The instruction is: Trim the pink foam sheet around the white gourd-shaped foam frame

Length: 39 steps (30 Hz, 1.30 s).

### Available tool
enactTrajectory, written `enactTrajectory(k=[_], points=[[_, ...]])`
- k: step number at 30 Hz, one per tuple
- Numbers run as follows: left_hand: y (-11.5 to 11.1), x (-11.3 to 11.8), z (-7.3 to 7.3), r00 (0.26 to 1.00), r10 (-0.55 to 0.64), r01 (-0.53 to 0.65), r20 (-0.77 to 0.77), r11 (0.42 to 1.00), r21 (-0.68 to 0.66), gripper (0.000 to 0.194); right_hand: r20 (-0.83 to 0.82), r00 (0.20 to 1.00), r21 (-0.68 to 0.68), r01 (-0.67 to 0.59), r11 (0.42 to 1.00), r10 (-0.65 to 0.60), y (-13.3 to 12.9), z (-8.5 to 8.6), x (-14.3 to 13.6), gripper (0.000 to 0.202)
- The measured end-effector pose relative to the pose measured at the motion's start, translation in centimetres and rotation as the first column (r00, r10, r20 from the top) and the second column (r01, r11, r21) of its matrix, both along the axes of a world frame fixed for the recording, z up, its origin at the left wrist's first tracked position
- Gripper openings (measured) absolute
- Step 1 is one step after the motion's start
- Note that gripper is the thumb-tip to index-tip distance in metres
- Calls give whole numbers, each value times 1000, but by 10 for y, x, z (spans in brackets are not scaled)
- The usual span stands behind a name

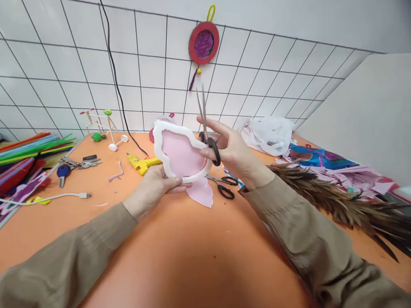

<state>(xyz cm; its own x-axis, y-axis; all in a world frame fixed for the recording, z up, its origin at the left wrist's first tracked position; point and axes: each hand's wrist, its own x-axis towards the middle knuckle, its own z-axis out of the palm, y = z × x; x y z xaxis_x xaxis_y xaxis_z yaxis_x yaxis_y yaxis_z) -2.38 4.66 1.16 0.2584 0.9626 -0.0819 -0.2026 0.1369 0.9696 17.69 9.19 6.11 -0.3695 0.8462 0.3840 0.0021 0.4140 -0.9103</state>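
Observation:
My left hand [159, 181] grips the lower left edge of a white-rimmed foam cutout [182, 151] with a pale pink inside. Its outline is wavy, and I hold it tilted above the table. In my right hand [232, 152] is a pair of scissors [204, 111] with black handles, blades pointing up and slightly parted. The right fingertips also reach the cutout's right edge. Beneath it a piece of pink sheet [202, 193] hangs or lies; I cannot tell which. A second pair of scissors [226, 191] rests on the table just right of that.
A yellow glue gun [142, 163] lies behind my left hand. Keys [63, 172], a white cable [62, 196] and colourful pipe cleaners [23, 149] are at left. White plastic bag [270, 134] and brown feathers [322, 190] fill the right. A round red ornament [192, 43] hangs on the grid wall.

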Motion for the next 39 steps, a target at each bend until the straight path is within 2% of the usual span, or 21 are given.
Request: enactTrajectory(k=[4, 9, 12, 14, 16, 19, 20, 23, 26, 28, 30, 34, 37, 39], points=[[0, -1, 2, 1000, 5, -4, 30, 1000, -29, 30, -13, 997, -16, 75, 997, -75, 1, 6, -7, 73], [1, -1, 3, 999, 2, 1, 53, 998, -65, 34, -8, 999, -39, 51, 998, -51, 4, 12, -7, 55], [0, -1, 1, 999, 5, 0, 50, 995, -103, 33, 3, 998, -46, 63, 997, -63, 8, 12, -4, 59], [0, -2, 1, 998, 35, -29, 52, 993, -113, 31, 53, 991, -39, 123, 992, -121, 13, 9, 0, 64], [1, -5, 3, 993, 95, -89, 67, 992, -95, 28, 230, 942, 47, 238, 970, -242, 18, 4, 5, 62], [7, -14, 12, 964, 234, -234, 129, 972, -12, 29, 525, 757, 238, 308, 921, -389, 21, -3, 13, 47], [9, -18, 17, 939, 304, -311, 158, 950, 21, 29, 586, 708, 273, 284, 919, -393, 20, -6, 14, 41], [14, -27, 31, 856, 449, -485, 257, 869, 97, 29, 703, 650, 288, 112, 951, -290, 10, -15, 7, 26], [13, -28, 41, 848, 464, -497, 255, 864, 84, 28, 800, 577, 286, -120, 951, -168, -6, -25, -11, 25], [9, -24, 41, 870, 428, -455, 245, 888, 63, 24, 847, 522, 269, -263, 926, -98, -18, -32, -24, 23], [5, -18, 38, 902, 367, -382, 227, 924, 26, 20, 884, 462, 250, -345, 904, -68, -28, -38, -35, 17], [-5, -3, 26, 955, 218, -213, 202, 976, -46, 27, 924, 374, 228, -390, 892, -72, -39, -48, -45, 9], [-13, 5, 20, 975, 161, -143, 150, 982, -125, 35, 925, 377, 210, -384, 899, -55, -44, -52, -43, 9], [-17, 8, 18, 980, 147, -124, 133, 978, -167, 39, 914, 404, 189, -381, 905, -21, -45, -53, -40, 16]])
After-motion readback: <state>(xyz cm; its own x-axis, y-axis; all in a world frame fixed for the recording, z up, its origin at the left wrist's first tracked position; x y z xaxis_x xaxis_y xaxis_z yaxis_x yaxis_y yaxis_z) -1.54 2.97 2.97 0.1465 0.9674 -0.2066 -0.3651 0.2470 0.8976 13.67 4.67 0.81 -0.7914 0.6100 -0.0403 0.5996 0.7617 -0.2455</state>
